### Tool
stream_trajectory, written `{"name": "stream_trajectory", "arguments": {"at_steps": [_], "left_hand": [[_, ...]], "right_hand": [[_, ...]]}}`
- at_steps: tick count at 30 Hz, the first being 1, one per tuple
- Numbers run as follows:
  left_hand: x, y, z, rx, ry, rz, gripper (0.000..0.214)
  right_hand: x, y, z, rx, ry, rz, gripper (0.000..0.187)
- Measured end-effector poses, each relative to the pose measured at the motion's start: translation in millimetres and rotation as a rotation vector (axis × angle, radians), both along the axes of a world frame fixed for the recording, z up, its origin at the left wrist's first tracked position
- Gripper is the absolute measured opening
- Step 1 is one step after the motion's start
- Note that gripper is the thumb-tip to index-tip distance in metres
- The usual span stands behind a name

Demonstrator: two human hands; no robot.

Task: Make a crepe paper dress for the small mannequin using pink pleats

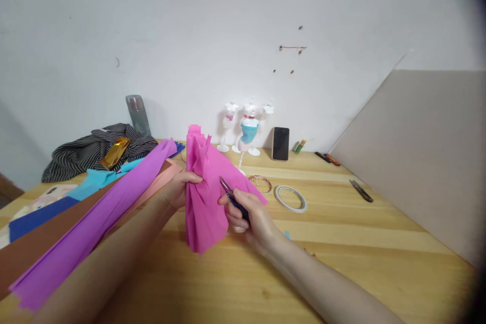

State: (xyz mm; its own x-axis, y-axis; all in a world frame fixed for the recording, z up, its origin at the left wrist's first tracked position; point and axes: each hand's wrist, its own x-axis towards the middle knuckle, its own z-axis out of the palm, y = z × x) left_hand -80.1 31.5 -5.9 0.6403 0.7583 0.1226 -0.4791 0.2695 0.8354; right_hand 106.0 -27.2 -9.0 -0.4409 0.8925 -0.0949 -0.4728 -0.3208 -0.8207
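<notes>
I have the left hand (178, 190) clamped on the pink sheet (208, 202), thumb across its face; the right hand (254, 216) is wrapped around the tool (230, 193). Sheet is left of the tape roll (290, 208), pleats and long axis near upright, flap flaring toward the roll. Tool tip points up-left; can't tell if touching.

left grip (181, 190): pink sheet (207, 220) | right grip (255, 216): pointed tool (234, 199) | mannequins (249, 132) beyond

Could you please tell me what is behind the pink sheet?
Behind the pink sheet, the table and the mannequin in blue show, the mannequin partly covered. Whatever else the sheet covers cannot be seen.
</notes>
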Motion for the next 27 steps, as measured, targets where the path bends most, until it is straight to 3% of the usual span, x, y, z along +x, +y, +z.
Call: {"name": "stream_trajectory", "arguments": {"at_steps": [12, 22, 27], "left_hand": [[19.1, -11.4, -2.8, -0.014, -0.008, -0.121, 0.031], [20.2, -13.8, -3.2, -0.042, 0.042, -0.021, 0.026], [20.9, -15.0, -3.6, -0.037, 0.072, -0.059, 0.028]], "right_hand": [[-2.2, -0.2, -1.0, -0.003, 0.036, -0.076, 0.04], [-4.7, -3.1, -5.6, -0.005, 0.047, -0.082, 0.04], [-4.6, -3.6, -5.0, 0.005, 0.059, -0.09, 0.039]]}}
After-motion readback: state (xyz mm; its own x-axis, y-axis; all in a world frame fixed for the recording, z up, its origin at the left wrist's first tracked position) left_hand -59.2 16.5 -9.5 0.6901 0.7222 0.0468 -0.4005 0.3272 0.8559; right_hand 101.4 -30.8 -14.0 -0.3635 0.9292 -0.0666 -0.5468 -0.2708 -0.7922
